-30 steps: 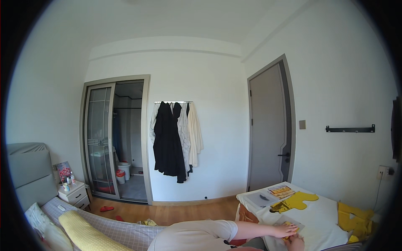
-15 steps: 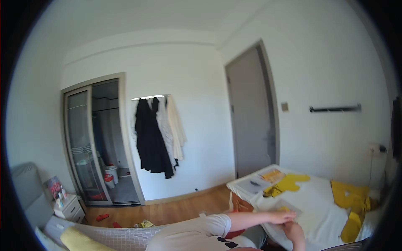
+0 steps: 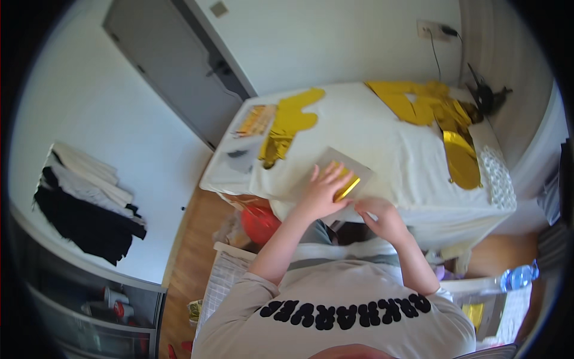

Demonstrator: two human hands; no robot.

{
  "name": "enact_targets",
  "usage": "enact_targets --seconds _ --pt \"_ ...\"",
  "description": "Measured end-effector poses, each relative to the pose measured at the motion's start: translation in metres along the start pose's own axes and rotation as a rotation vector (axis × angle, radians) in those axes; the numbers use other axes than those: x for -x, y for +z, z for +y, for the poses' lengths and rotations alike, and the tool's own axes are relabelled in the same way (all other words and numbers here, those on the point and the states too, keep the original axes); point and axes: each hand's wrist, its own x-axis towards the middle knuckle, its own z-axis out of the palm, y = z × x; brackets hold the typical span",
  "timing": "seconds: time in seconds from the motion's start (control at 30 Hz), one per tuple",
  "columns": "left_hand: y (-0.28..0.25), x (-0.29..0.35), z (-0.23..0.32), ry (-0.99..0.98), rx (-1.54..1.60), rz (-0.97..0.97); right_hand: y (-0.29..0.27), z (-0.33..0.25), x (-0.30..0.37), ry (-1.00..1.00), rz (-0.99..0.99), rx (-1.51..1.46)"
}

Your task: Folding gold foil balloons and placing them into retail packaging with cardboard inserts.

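Observation:
A small folded piece of shiny gold foil (image 3: 347, 186) lies on a flat grey, see-through sheet or bag (image 3: 353, 160) near the table's front edge. Across the foil rests my left hand (image 3: 326, 192), its fingers spread and lying flat. My right hand (image 3: 382, 219) hovers just to the right, at the table edge, thumb apart from loosely bent fingers and nothing visible in it. A flat gold foil shape (image 3: 293, 119), like a deflated balloon, lies at the table's left. More crumpled gold foil (image 3: 427, 107) spreads over the far right.
White cloth (image 3: 335, 113) covers the table. Pictured sheets or packets (image 3: 254, 121) lie at its left end, a white textured piece (image 3: 499, 179) at its right. Below are a red round object (image 3: 259, 224) and, farther right, a blue clear bottle (image 3: 519, 276). A grey door (image 3: 173, 66) stands behind.
My view has swung down and to the right, onto the table. My hands, close together before, are now apart, the left one flat on the foil.

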Motion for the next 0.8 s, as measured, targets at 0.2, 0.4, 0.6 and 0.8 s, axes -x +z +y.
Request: enact_targets --seconds 0.2,0.4,0.6,0.8 --pt "0.001 0.027 -0.001 -0.082 0.087 -0.018 -0.007 0.012 -0.018 0.024 0.066 0.248" --pt "-0.012 0.043 -0.025 0.038 0.185 -0.095 -0.006 0.002 -0.050 -0.032 -0.118 0.447" --pt "-0.017 0.048 -0.045 0.164 0.313 -0.109 0.005 0.007 -0.062 -0.067 -0.360 0.341" --pt "-0.019 0.048 -0.050 0.181 0.369 -0.105 0.009 0.009 -0.061 -0.068 -0.317 0.339"
